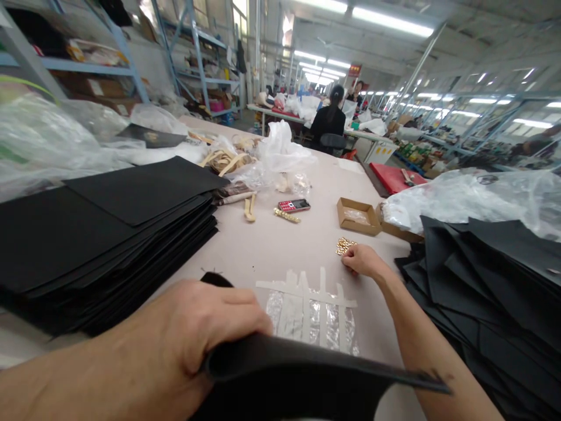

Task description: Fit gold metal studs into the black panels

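Observation:
My left hand is closed around a black sheet, which bends into a curl at my grip and stretches right across the lower view. My right hand reaches to a small pile of gold metal pieces on the table. Its fingertips are pinched together at the pile's near edge; whether a piece is between them is hidden. Between my hands lies a clear plastic patch stuck down with whitish tape strips. Behind the pile sits an open cardboard box with clear plastic inside.
Black sheets are stacked at left and right. A red phone and a gold strip lie mid-table. Crumpled plastic bags and beige straps are farther back. A person in black sits at another table.

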`<state>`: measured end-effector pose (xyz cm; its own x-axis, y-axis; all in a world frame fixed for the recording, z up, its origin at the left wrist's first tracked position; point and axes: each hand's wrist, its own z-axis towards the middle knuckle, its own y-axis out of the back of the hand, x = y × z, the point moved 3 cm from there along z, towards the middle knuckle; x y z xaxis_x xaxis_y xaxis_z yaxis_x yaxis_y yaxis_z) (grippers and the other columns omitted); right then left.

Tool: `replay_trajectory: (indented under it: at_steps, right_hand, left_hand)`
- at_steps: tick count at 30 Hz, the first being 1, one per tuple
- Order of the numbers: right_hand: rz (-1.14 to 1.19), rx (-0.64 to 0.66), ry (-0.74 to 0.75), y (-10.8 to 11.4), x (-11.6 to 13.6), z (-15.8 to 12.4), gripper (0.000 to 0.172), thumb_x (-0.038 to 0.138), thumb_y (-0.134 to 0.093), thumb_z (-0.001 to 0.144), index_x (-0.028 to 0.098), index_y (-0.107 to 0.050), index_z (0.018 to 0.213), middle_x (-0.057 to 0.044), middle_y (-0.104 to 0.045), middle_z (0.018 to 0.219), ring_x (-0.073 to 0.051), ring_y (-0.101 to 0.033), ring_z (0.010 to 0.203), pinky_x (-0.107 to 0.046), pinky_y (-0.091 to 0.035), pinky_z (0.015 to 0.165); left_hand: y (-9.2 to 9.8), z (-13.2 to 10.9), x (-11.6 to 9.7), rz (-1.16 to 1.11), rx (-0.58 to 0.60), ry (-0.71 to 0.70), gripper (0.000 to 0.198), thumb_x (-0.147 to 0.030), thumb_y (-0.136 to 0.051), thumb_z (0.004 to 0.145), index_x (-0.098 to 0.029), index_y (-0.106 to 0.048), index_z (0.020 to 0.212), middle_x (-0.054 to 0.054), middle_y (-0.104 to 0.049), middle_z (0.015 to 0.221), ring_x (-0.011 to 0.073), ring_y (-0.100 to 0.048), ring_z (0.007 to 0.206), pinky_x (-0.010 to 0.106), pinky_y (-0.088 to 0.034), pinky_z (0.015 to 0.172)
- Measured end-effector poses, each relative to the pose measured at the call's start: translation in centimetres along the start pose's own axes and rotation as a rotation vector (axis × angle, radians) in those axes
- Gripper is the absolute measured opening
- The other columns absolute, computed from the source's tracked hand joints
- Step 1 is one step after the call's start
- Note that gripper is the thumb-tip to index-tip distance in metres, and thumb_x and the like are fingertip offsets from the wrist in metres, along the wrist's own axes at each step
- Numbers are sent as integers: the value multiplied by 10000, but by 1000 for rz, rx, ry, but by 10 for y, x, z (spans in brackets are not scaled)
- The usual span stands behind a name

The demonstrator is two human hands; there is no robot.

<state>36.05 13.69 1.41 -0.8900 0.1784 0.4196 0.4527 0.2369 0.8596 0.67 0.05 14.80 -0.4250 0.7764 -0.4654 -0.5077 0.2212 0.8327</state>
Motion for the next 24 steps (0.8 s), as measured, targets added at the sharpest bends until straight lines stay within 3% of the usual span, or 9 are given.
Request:
replay_trajectory:
  at_steps: [3,6,9,11,13,16,24]
  right_hand:
    - [89,-21,35,4,9,-12,196,315,-579,864,124,-619,848,-14,-628,798,-118,-590,665,-265,-494,612]
    - [262,-25,104,-1,28,-38,200,317,-614,804,121,-625,769,-6,-596,636,-128,-573,586,-263,-472,589]
    - [470,27,201,-17,61,-83,254,368,-597,784,132,-613,876,-14,-611,685,-133,-589,607,-270,-491,622]
    - [638,160,270,-31,90,-121,260,383,-629,757,148,-608,866,-4,-613,672,-125,-588,591,-263,-499,600]
    - [854,414,306,-46,118,-157,213,340,-673,733,148,-619,808,7,-602,607,-112,-568,543,-247,-493,544]
    - [954,675,295,-62,146,-193,140,267,-694,728,139,-651,765,9,-608,592,-81,-543,512,-194,-461,495]
    - [926,792,379,-70,162,-209,133,262,-713,723,134,-678,734,14,-587,627,-66,-504,543,-181,-414,529]
  left_hand:
    - [0,-1,-15,70,58,-134,136,-177,-534,786,-211,-595,903,-10,-632,781,111,-566,610,217,-419,534]
    - [-7,-9,-27,288,-3,-293,179,-174,-422,879,-152,-582,957,37,-638,800,134,-557,589,264,-389,495]
    - [-15,-23,-34,424,-110,-418,222,-158,-388,888,-116,-602,931,62,-657,794,131,-532,532,278,-352,451]
    - [-20,-32,-36,456,-154,-452,211,-166,-424,863,-108,-615,933,70,-672,822,128,-526,518,284,-350,442]
    - [-23,-40,-37,474,-158,-473,195,-173,-477,832,-109,-628,937,65,-684,847,121,-521,510,288,-350,431]
    - [-25,-49,-41,491,-169,-502,176,-184,-533,797,-117,-649,911,51,-692,837,110,-512,500,284,-338,416]
    - [-27,-64,-50,512,-168,-550,159,-185,-558,766,-129,-667,867,36,-676,788,95,-466,464,281,-303,397]
